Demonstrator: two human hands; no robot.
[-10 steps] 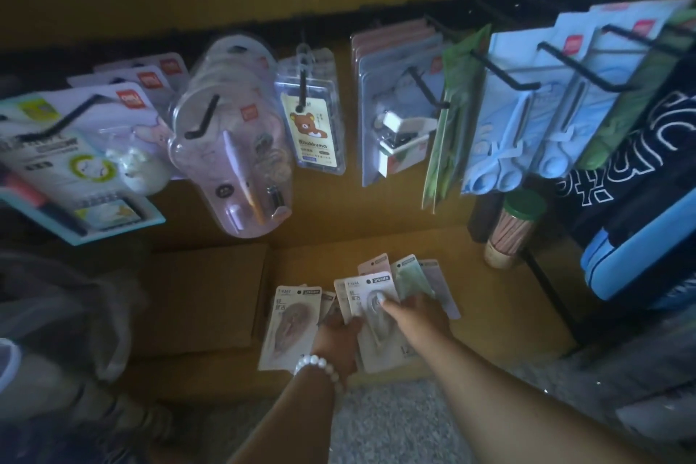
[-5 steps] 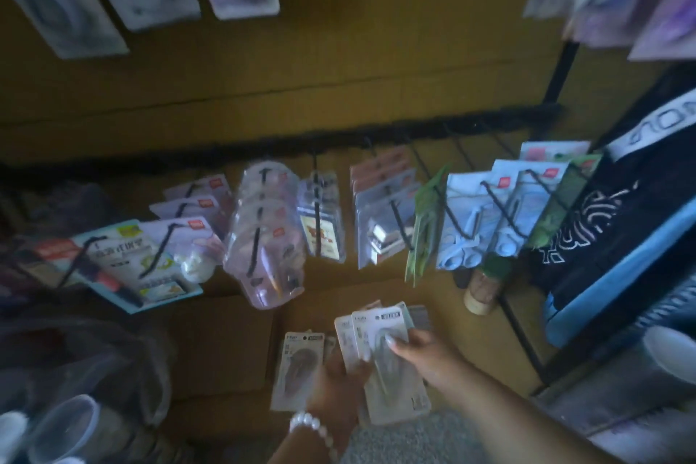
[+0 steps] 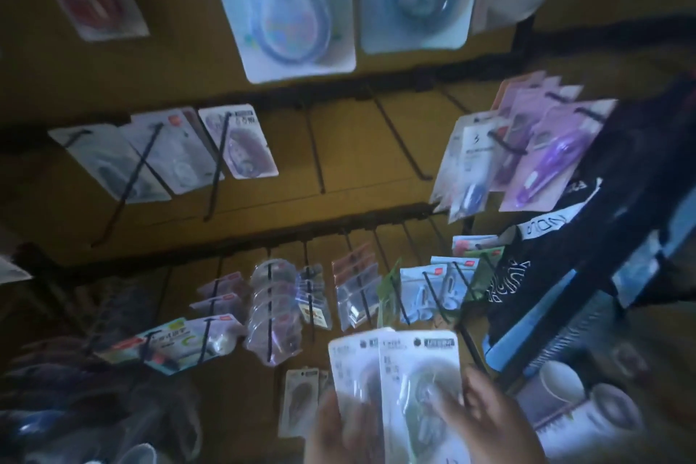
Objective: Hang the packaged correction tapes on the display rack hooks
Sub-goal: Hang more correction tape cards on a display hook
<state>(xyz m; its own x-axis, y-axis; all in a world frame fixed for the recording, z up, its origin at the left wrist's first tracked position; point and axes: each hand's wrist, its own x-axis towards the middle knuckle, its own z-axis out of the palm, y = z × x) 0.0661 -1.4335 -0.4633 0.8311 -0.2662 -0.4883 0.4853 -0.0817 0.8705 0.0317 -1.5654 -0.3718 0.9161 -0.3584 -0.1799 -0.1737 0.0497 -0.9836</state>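
Two or three white packaged correction tapes [image 3: 410, 369] are fanned out at the bottom of the view, lifted in front of the rack. My left hand [image 3: 339, 429] holds them from below left. My right hand [image 3: 486, 422] pinches the front pack on its right side, thumb across the blister. One more pack [image 3: 299, 403] lies on the cardboard box below. Bare black hooks [image 3: 314, 147] stick out of the middle rail of the display rack, with more packaged tapes [image 3: 237, 141] hanging to their left. The picture is blurred.
Large blister packs [image 3: 286, 7] hang on the top row. Purple pen-type packs [image 3: 542, 158] hang at the right. The lowest rail carries scissors [image 3: 433, 290], clear cases [image 3: 273, 309] and other stationery. Dark printed fabric [image 3: 534, 275] and white cups [image 3: 587, 403] crowd the right side.
Both hands lifted the packs off the box and up toward the rack. The camera tilted upward, bringing the middle and top rows of hooks into view.
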